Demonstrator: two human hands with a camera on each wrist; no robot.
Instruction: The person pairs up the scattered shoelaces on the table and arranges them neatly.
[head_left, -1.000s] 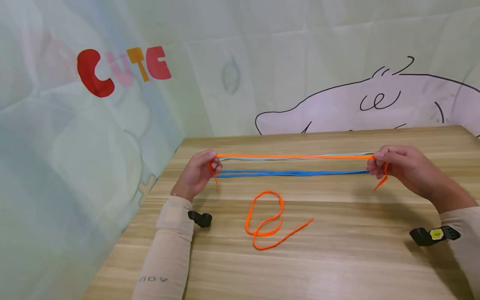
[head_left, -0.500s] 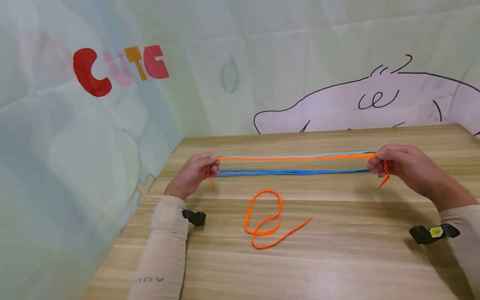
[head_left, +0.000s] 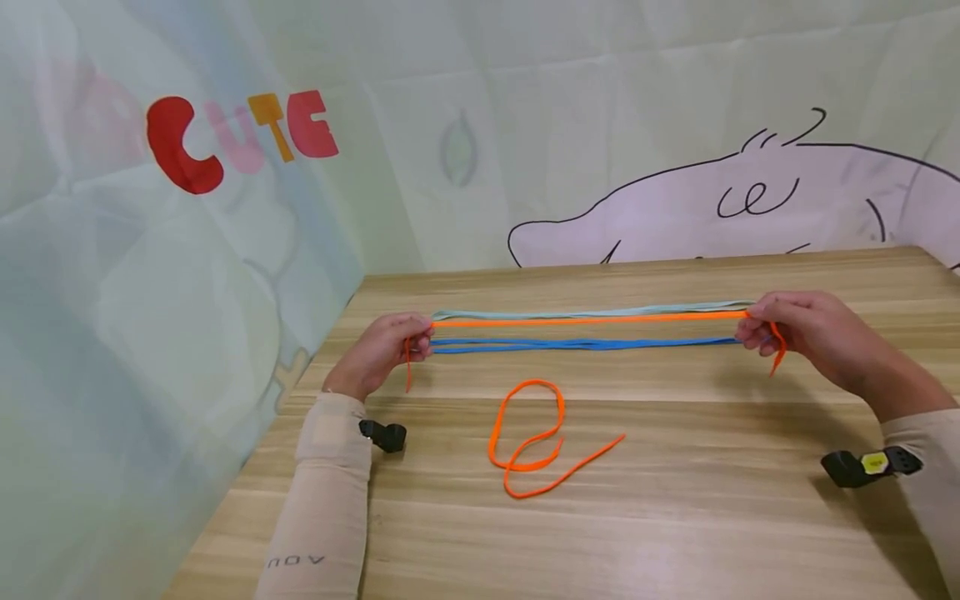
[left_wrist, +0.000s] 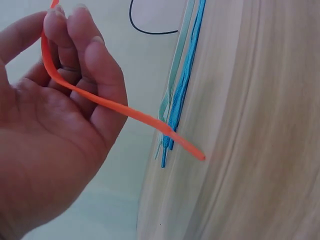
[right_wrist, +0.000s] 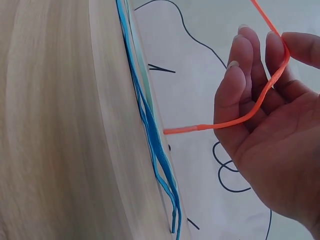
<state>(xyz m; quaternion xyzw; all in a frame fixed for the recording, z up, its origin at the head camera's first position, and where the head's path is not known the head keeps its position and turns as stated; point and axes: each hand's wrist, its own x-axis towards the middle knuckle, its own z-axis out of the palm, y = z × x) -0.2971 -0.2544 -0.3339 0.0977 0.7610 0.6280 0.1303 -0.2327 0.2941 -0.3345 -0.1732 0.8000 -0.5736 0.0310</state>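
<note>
An orange shoelace (head_left: 585, 321) is stretched taut between both hands above the table. My left hand (head_left: 378, 354) pinches it near one end between thumb and fingertips; the loose tip hangs down past the palm in the left wrist view. At the other end my right hand (head_left: 813, 342) pinches it likewise, its short tail dangling below the fingers. Behind the taut lace, pale green laces (head_left: 517, 315) lie lengthwise on the table. Blue laces (head_left: 592, 344) lie parallel to them, nearer the front, their ends hidden by the hands in the head view.
A second orange shoelace (head_left: 517, 471) lies loosely looped on the wooden table (head_left: 675, 533), in front of the blue laces. Printed fabric walls (head_left: 465, 83) stand behind the table and at its left. Each forearm wears a small black camera (head_left: 386, 435).
My left hand has moved slightly left and down toward the front, pulling the orange lace straight. The taut lace now sits a little in front of the pale green laces. The right hand barely moved.
</note>
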